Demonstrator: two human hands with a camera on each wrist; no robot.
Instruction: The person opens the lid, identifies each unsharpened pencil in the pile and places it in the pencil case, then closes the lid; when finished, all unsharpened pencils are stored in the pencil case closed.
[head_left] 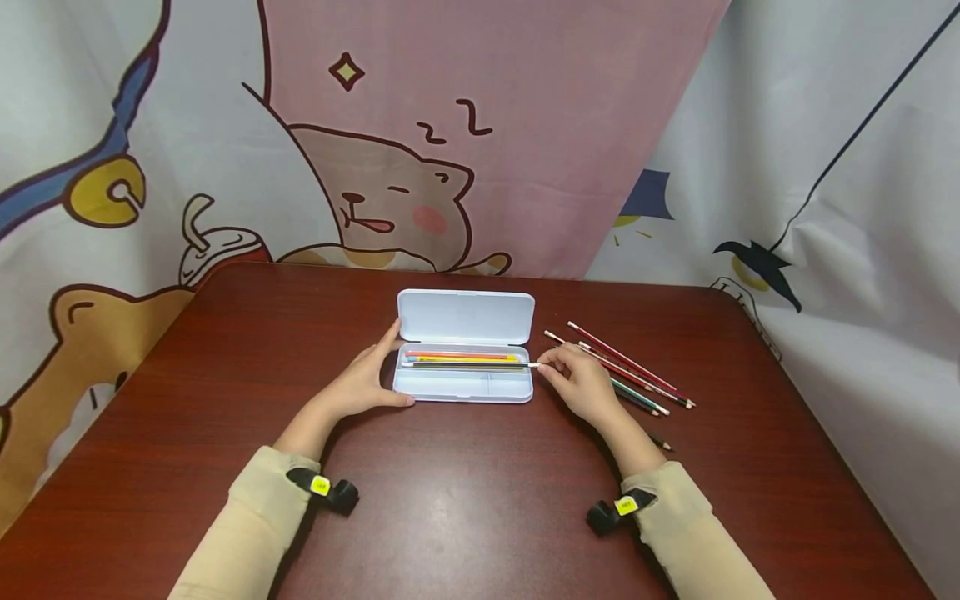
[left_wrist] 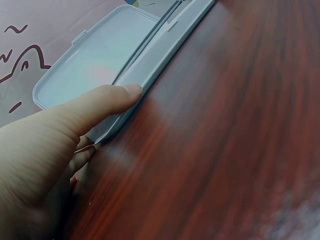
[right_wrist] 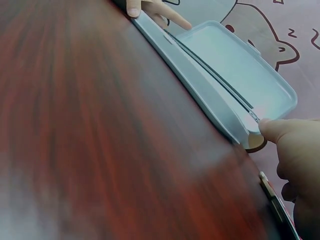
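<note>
A white pencil case lies on the table with its lid raised at the back. Inside are a red-orange pencil and a yellow one, side by side. My left hand holds the case's left end, thumb at the front corner and fingers toward the hinge; the left wrist view shows the thumb on the front rim. A dark pencil stretches along the case, and my right hand pinches its right end. In the right wrist view that pencil slants over the tray, its tip hidden by the fingers.
Several loose pencils, red ones and dark green ones, lie right of the case, partly under the right hand. Behind the brown table hangs a cloth printed with cartoon animals. Each wrist wears a small black camera.
</note>
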